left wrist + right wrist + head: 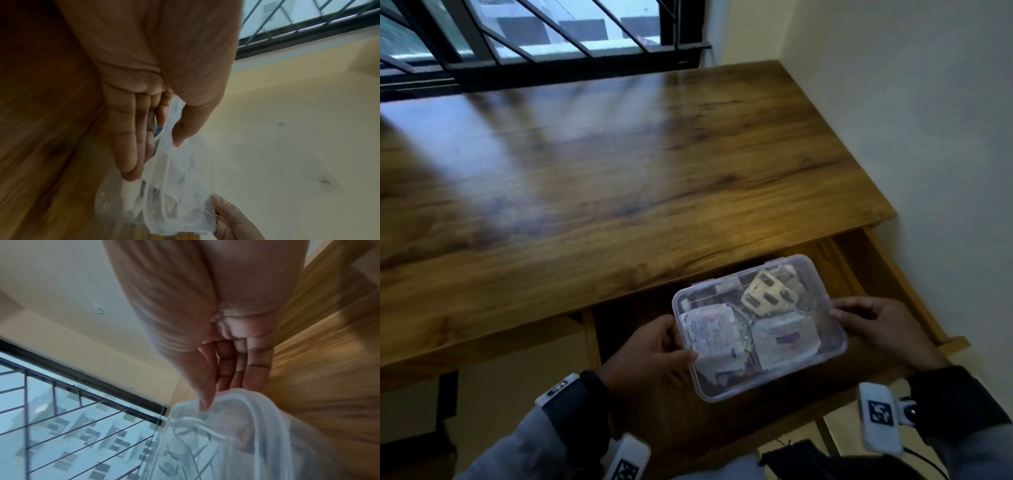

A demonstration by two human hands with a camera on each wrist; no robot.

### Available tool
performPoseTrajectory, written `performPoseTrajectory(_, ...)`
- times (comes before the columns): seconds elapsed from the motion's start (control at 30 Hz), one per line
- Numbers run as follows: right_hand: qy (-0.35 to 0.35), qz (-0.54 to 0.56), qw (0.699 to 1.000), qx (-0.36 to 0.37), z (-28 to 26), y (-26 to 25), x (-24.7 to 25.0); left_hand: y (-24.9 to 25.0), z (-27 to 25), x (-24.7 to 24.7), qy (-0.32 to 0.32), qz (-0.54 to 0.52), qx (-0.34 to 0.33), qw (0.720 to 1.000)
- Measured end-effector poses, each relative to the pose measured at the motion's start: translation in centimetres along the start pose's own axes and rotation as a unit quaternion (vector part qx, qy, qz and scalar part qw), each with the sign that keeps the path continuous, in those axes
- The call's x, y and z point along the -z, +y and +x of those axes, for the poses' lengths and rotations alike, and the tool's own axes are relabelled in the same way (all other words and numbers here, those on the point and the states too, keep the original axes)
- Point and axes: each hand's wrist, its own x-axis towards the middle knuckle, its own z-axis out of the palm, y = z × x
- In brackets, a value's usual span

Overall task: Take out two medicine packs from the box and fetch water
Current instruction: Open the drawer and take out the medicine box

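Your left hand (650, 353) and right hand (883, 329) hold the clear rectangular lidded plastic box (758, 325) between them, each hand pinching one short end, thumb on the lid and fingers beneath. The box hangs above the open wooden drawer (873, 267), just nearer you than the brown wood-grain bench (602, 171). Through its lid show white medicine packs (709, 330) and a beige blister strip (768, 296).

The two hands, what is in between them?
The clear plastic box of medicine packs, lid on, gripped by left hand and right hand at opposite ends. The head view shows it.
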Motion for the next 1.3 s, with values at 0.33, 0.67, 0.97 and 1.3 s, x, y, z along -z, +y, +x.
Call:
performPoseTrajectory(0.33, -0.022, 0.125, 0.983, 0.132, 7.5, -15.1, -7.7, 4.6, -0.1, 12.5, 0.257, 0.027, -0.161, 0.952)
performPoseTrajectory(0.67, -0.018, 0.110, 0.985, 0.132, 19.5, -27.3, -22.3, 6.3, 3.7, 27.7, 0.418, 0.047, -0.098, 0.902)
performPoseTrajectory(0.97, -0.030, 0.126, 0.987, 0.091, 21.3, -29.7, -26.8, 5.5, 4.3, 33.3, 0.441, 0.075, -0.064, 0.892)
performPoseTrajectory(1.3, 0.004, 0.030, 0.970, 0.240, 12.6, -23.3, -22.0, 1.0, 0.2, 21.7, 0.471, 0.232, -0.274, 0.806)
